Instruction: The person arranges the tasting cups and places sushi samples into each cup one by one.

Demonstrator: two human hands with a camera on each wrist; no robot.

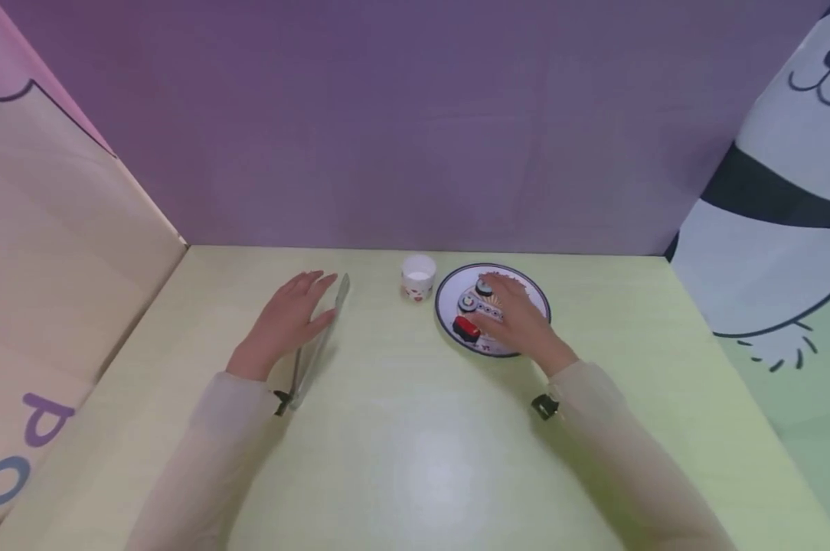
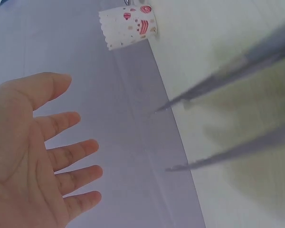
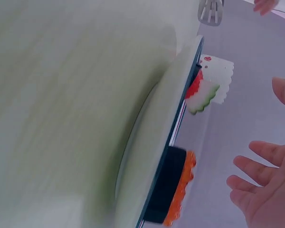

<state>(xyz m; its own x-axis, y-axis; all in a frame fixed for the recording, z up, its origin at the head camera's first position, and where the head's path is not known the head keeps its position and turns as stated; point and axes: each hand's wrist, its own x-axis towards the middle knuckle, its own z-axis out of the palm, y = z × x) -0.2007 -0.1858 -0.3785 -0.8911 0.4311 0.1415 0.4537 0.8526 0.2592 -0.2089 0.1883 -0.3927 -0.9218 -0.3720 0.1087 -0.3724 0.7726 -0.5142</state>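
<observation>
Grips nothing with spread left hand (image 1: 287, 321) by tongs (image 2: 247, 64) or loose right hand (image 1: 518, 317) over plate (image 1: 449, 295); has cup (image 1: 418, 279) between, roomier tongs-side, near back of table (image 1: 415, 428).

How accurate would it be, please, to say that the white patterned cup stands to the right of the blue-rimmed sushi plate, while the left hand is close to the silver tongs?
One part is wrong: the head view shows the white patterned cup to the left of the blue-rimmed sushi plate. The left hand is indeed close to the silver tongs.
</observation>
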